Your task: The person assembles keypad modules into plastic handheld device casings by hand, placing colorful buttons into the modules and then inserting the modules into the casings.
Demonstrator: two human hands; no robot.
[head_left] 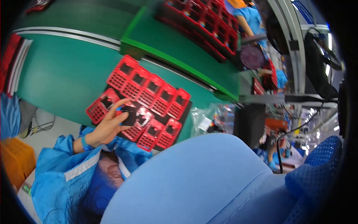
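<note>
Pinching a dark part (129, 117), the left hand (106, 129) (alone visible) overhangs the black board (184, 124). The board's glossy red panel (137, 129) lies rightward.

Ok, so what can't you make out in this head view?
All in the head view:
Right hand: not visible; the blue cap covers much of the lower picture and may hide it.
Black part: blurred, and partly covered by the fingers of the left hand.
Clear bag: contents too blurred to identify.
Red stack: cut off by the top edge.
</note>
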